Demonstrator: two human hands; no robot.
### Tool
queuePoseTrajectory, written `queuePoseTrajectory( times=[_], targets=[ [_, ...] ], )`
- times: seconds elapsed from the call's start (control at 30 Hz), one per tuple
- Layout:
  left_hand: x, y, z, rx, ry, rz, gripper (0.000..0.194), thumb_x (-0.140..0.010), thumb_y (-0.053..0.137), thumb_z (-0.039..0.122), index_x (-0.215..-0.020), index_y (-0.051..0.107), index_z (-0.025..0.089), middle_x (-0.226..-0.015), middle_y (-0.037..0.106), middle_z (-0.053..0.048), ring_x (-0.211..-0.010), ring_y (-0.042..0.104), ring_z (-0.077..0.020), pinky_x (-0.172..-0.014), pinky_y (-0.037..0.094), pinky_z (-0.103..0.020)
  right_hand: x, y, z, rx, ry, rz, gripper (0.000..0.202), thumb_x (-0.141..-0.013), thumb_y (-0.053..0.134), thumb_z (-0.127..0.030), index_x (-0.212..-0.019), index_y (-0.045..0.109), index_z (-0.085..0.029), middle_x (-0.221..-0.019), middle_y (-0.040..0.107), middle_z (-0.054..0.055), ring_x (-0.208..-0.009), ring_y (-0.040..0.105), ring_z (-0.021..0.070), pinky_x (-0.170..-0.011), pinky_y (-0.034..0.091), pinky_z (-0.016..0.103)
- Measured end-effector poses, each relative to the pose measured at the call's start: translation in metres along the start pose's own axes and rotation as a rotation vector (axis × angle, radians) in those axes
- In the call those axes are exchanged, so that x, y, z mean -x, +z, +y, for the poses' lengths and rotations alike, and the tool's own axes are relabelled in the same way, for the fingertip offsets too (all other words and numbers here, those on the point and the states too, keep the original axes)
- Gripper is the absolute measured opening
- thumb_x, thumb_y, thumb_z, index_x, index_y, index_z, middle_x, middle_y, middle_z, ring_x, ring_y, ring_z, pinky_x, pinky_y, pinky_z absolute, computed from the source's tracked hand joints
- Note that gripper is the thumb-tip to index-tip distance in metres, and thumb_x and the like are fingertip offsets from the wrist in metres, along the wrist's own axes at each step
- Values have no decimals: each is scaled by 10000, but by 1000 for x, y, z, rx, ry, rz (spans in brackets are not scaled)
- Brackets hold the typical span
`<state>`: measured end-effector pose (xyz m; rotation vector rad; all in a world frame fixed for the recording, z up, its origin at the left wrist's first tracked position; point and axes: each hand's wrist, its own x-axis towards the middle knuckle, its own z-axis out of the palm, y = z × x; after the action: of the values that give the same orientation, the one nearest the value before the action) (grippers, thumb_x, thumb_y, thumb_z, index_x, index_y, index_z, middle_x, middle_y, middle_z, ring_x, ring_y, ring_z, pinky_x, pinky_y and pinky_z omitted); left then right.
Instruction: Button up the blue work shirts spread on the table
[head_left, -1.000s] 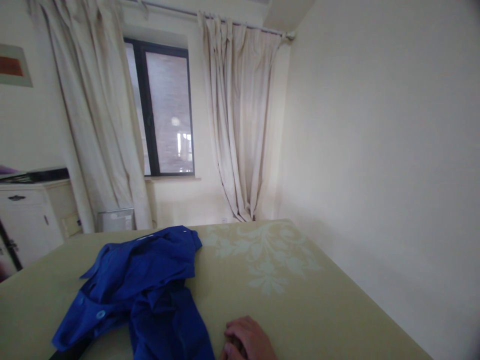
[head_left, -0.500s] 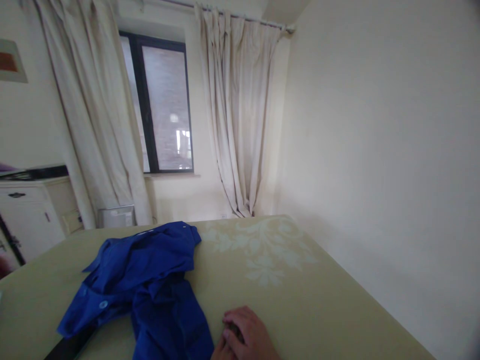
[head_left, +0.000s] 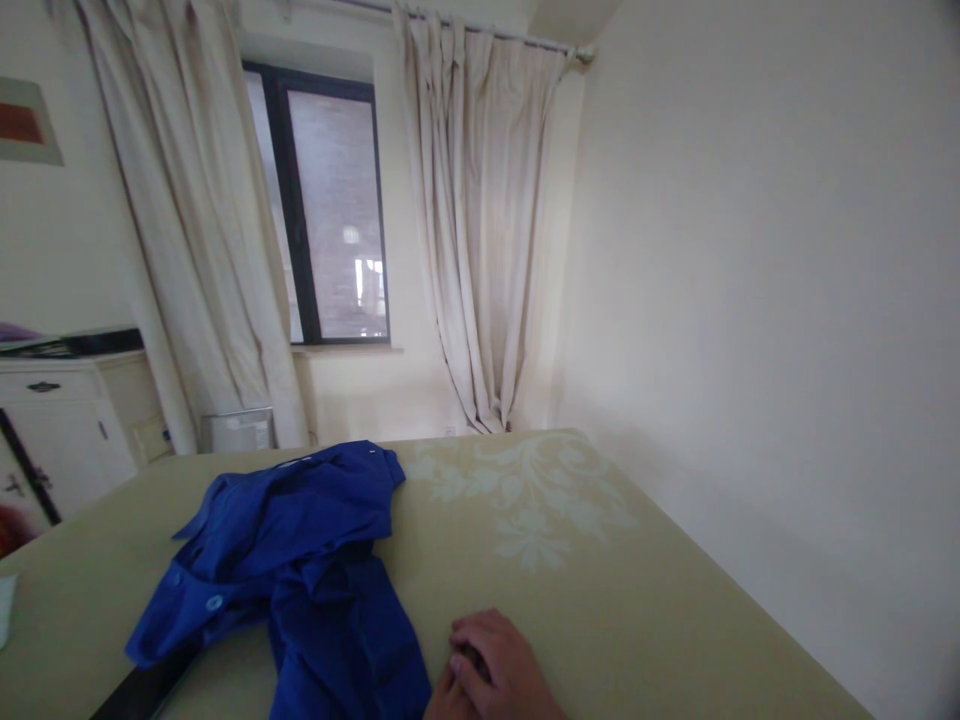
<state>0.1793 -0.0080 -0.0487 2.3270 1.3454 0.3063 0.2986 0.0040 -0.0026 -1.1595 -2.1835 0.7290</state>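
A crumpled blue garment [head_left: 322,510] with buttons lies on the green bed surface [head_left: 600,620]. Part of a dark flat object [head_left: 146,690] sticks out from under its lower left edge. Right of the garment, at the bottom edge, my right hand [head_left: 502,665] has its fingers curled over my left hand [head_left: 448,700]. The two hands touch each other. Only a small part of my left hand shows, and its fingers are mostly covered. Whether anything lies between the hands cannot be made out.
Pale curtains [head_left: 487,220] hang beside a dark-framed window [head_left: 337,210] beyond the bed. A white cabinet [head_left: 67,420] with dark things on top stands at the left. A plain wall [head_left: 765,280] runs along the right. A pale item [head_left: 6,608] lies at the left edge.
The view has shifted slightly, bringing more of the pale item at the left edge into sight. The hands and the garment look otherwise unchanged.
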Motion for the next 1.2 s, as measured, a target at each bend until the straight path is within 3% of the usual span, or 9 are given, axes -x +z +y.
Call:
queuePoseTrajectory(
  times=[0.17,0.3,0.6,0.77,0.87,0.97,1.03,1.13,1.2],
  targets=[
    [5,0,-4,-10,53,24,539,-947,478,389,-1485,509,377,-1371,689,-33,-1300,587,-340,-1097,461,-487,3,-3,-8,-20,27,19,233,-878,622,-257,-1082,733,-236,-1169,735,60,-1106,635,227,-1019,450,345],
    [15,5,-9,-151,108,29,545,-976,496,357,-1516,478,290,-1425,644,-88,-1284,599,-329,-1123,428,-480,4,-5,-11,-32,42,33,225,-910,615,-289,-1095,737,-245,-1172,731,60,-1114,627,225,-1033,435,347],
    [22,7,-14,-253,240,76,717,-932,568,446,-1588,321,298,-1515,557,-91,-1292,587,-339,-1088,450,-466,5,-11,-17,-41,21,22,215,-942,606,-291,-1108,735,-242,-1187,726,54,-1120,612,225,-1038,417,353],
    [23,5,-10,-245,227,93,694,-919,572,465,-1565,376,305,-1459,616,-76,-1265,598,-332,-1086,443,-455,6,-8,-17,-34,25,12,216,-945,610,-313,-1106,740,-250,-1191,727,54,-1129,615,235,-1052,420,372],
    [22,0,-1,-251,211,87,611,-900,597,474,-1471,526,269,-1379,674,-100,-1229,616,-346,-1061,463,-470,7,-6,-12,-83,20,21,252,-982,564,-375,-1124,736,-257,-1208,718,56,-1154,609,236,-1070,420,386],
    [24,-19,10,-250,103,142,295,-917,575,339,-1147,741,258,-1121,778,-87,-1048,694,-292,-950,524,-403,5,-9,3,-159,60,101,395,-1031,446,-499,-1257,677,-273,-1305,668,75,-1248,566,246,-1125,390,420],
    [30,-39,9,-299,-60,305,296,-957,475,235,-1036,759,255,-1025,779,-77,-989,699,-251,-941,522,-386,2,-13,17,-161,114,193,472,-1018,433,-572,-1324,631,-272,-1352,632,91,-1301,529,265,-1156,359,445],
    [47,-65,-13,-517,-405,602,405,-969,441,286,-1289,673,198,-1274,702,-144,-1254,582,-334,-1105,394,-555,-3,-21,36,-172,200,307,522,-996,421,-622,-1267,649,-237,-1287,651,123,-1242,569,282,-1119,395,456],
    [57,-76,-38,-609,-594,618,464,-971,422,296,-1351,633,136,-1367,648,-188,-1276,557,-380,-1075,400,-601,-6,-24,43,-218,242,356,539,-994,391,-630,-1198,666,-214,-1195,680,134,-1134,624,273,-1041,455,437]
  ],
)
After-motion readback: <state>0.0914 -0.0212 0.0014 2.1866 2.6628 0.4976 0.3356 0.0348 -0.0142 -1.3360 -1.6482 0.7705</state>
